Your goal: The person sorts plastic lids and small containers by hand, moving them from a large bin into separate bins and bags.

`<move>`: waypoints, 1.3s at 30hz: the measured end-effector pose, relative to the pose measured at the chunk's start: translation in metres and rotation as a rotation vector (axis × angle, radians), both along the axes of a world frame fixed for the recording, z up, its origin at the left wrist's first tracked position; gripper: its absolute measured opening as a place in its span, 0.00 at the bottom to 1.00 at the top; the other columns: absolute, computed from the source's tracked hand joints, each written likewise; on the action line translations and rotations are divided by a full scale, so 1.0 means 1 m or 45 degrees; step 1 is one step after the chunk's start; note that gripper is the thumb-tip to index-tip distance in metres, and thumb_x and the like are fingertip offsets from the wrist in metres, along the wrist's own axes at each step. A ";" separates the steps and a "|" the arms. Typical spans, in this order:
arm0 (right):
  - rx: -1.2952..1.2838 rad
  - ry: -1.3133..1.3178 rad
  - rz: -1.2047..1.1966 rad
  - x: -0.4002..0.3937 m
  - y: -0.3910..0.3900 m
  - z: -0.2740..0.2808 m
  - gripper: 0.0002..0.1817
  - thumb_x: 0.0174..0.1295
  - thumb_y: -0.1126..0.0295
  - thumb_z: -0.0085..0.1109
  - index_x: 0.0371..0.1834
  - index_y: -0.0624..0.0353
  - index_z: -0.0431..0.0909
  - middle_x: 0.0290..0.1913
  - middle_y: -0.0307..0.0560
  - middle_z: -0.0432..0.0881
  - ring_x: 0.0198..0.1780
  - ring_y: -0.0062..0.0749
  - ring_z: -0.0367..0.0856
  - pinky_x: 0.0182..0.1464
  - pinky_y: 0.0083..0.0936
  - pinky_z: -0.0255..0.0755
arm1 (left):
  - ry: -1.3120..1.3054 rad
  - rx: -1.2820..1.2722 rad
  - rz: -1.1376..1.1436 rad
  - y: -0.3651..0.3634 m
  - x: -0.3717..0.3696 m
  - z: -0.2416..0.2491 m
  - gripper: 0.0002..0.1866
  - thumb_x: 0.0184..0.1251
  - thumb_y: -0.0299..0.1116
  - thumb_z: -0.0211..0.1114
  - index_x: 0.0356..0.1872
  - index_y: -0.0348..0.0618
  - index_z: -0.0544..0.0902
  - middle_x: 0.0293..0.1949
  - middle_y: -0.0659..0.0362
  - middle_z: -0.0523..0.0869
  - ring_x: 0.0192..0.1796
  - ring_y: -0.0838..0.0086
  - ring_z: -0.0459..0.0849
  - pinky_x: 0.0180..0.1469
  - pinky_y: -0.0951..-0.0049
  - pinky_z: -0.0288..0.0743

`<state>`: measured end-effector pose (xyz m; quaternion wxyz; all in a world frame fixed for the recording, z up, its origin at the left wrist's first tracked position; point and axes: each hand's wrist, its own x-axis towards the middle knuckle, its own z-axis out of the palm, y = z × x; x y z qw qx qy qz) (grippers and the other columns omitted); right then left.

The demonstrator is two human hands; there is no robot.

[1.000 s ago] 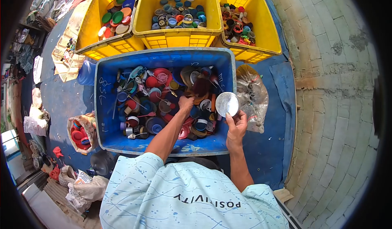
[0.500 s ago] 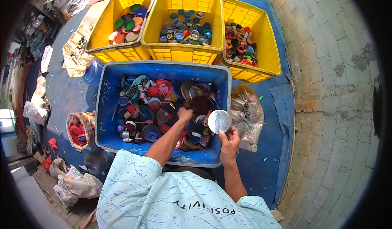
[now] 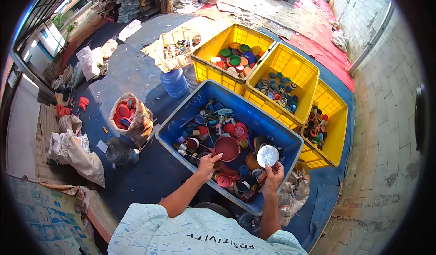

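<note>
A large blue crate (image 3: pixel 181 122) in front of me is full of mixed plastic caps and lids. My left hand (image 3: pixel 208 166) is closed on the edge of a wide dark red lid (image 3: pixel 227 149), raised over the pile at the crate's near left. Over the crate's right side, my right hand (image 3: pixel 274 177) pinches a round silvery-white lid (image 3: pixel 268 155) by its lower rim. Beneath both hands lie more caps, among them a pink lid (image 3: pixel 223 180).
Three yellow crates (image 3: pixel 305 75) of sorted caps stand beyond the blue one. To the left are a sack (image 3: pixel 144 127) of red lids, a dark water jug (image 3: pixel 121 152) and a blue jug (image 3: pixel 174 83). A block wall (image 3: pixel 386 118) runs along the right.
My left hand has come up out of the pile with the dark red lid. The silvery lid stays in my right hand. The camera view has turned and tilted up toward the left.
</note>
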<state>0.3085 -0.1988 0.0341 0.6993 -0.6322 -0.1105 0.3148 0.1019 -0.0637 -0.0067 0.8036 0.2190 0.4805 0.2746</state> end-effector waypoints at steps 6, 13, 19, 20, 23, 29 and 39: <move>-0.045 0.003 0.100 -0.095 0.048 -0.015 0.20 0.57 0.75 0.64 0.52 0.61 0.70 0.41 0.39 0.78 0.36 0.18 0.74 0.36 0.16 0.68 | -0.185 -0.061 0.244 -0.002 -0.113 0.033 0.08 0.62 0.33 0.69 0.38 0.47 0.79 0.35 0.63 0.85 0.36 0.77 0.84 0.43 0.71 0.80; -0.085 0.021 0.347 -0.284 0.122 -0.009 0.19 0.57 0.76 0.63 0.51 0.60 0.71 0.41 0.39 0.78 0.37 0.19 0.74 0.35 0.18 0.68 | -0.184 -0.101 0.413 0.018 -0.293 0.018 0.08 0.62 0.33 0.70 0.38 0.47 0.80 0.33 0.62 0.85 0.34 0.77 0.84 0.42 0.72 0.81; -0.102 0.145 0.563 -0.422 0.178 -0.011 0.19 0.56 0.75 0.64 0.51 0.63 0.70 0.39 0.39 0.78 0.36 0.19 0.74 0.35 0.18 0.69 | -0.082 -0.041 0.668 0.047 -0.444 0.032 0.10 0.60 0.36 0.71 0.36 0.47 0.79 0.30 0.63 0.85 0.30 0.80 0.83 0.37 0.76 0.78; -0.104 0.145 0.611 -0.435 0.188 -0.014 0.20 0.56 0.75 0.65 0.51 0.63 0.70 0.39 0.39 0.77 0.36 0.19 0.74 0.35 0.18 0.69 | -0.066 -0.039 0.700 0.053 -0.461 0.035 0.10 0.60 0.36 0.71 0.36 0.47 0.79 0.30 0.63 0.85 0.30 0.80 0.83 0.38 0.76 0.78; -0.125 0.154 0.678 -0.464 0.212 -0.010 0.20 0.56 0.75 0.65 0.51 0.62 0.70 0.39 0.40 0.77 0.36 0.19 0.75 0.36 0.18 0.70 | -0.056 -0.061 0.758 0.075 -0.495 0.028 0.10 0.60 0.36 0.72 0.35 0.48 0.79 0.29 0.64 0.84 0.29 0.80 0.82 0.36 0.76 0.76; -0.113 0.256 0.661 -0.477 0.276 -0.019 0.20 0.56 0.75 0.65 0.51 0.62 0.70 0.35 0.39 0.77 0.33 0.19 0.74 0.34 0.19 0.71 | -0.129 -0.110 0.787 0.141 -0.499 0.017 0.08 0.61 0.35 0.71 0.34 0.49 0.79 0.28 0.65 0.84 0.29 0.79 0.82 0.34 0.76 0.77; -0.028 0.486 0.464 -0.434 0.434 -0.050 0.19 0.57 0.72 0.66 0.50 0.58 0.70 0.37 0.38 0.76 0.34 0.19 0.75 0.35 0.19 0.70 | -0.104 -0.073 0.499 0.332 -0.439 0.002 0.10 0.59 0.35 0.73 0.36 0.49 0.79 0.28 0.67 0.82 0.30 0.79 0.82 0.36 0.76 0.77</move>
